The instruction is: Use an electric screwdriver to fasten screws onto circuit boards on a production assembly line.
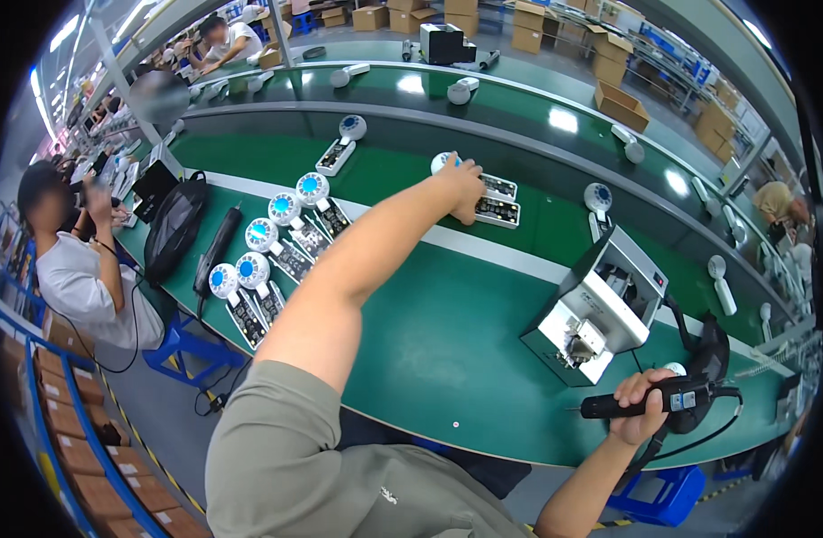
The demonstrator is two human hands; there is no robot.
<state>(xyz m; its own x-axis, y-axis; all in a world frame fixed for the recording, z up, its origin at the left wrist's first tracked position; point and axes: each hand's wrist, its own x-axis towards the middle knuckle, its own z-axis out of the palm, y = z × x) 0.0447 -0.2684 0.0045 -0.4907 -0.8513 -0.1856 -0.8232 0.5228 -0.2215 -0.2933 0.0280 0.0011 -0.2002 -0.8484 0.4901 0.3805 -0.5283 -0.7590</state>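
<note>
My left hand (465,188) reaches far out over the green belt, its fingers curled over the head end of two opened handheld fans lying side by side. One round white fan head (443,161) shows past my fingers, and the bare circuit boards (497,212) stick out to the right. My right hand (640,408) is wrapped around a black electric screwdriver (609,406), its thin bit pointing left and a cable trailing off its back end. On the bench left of my arm lie several opened fans (261,235) with blue-centred heads and exposed boards.
A white-and-black screw feeder (600,309) stands at right on the green bench (447,332). More fans (347,134) lie along the belt. A black bag (174,229) and another screwdriver (218,251) lie at left, beside a seated co-worker (84,260). A second black bag (703,368) sits right.
</note>
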